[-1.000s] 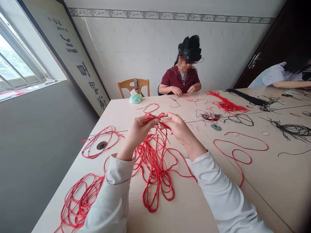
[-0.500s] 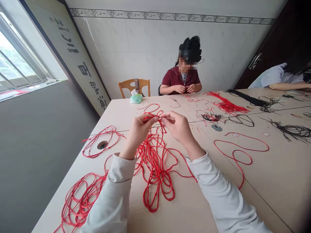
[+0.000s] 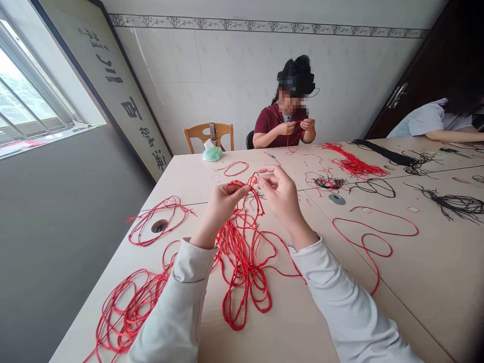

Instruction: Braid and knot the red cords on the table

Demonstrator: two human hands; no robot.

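Note:
My left hand (image 3: 224, 204) pinches a red braided cord (image 3: 260, 204) between thumb and fingers, above the middle of the table. Just to its right, my right hand (image 3: 279, 194) has thumb and index finger closed on a thin red loop of the same cord, its other fingers raised. Cord ends hang down between the two hands. Beneath them a pile of red braided cords (image 3: 245, 262) lies in long loops toward me. My left sleeve passes over part of a coil of smooth red cord (image 3: 126, 307).
Across the table (image 3: 287, 322) a person in a dark red top (image 3: 270, 123) holds red cord. Another person (image 3: 423, 118) leans in at the far right. Red and black cord bundles (image 3: 359, 166) lie at right; a tissue pack (image 3: 212, 153) sits at the far edge.
My right hand has drawn slightly right and up from my left, its fingers more spread. The cord ends swung right. The person opposite has raised their hands with red cord.

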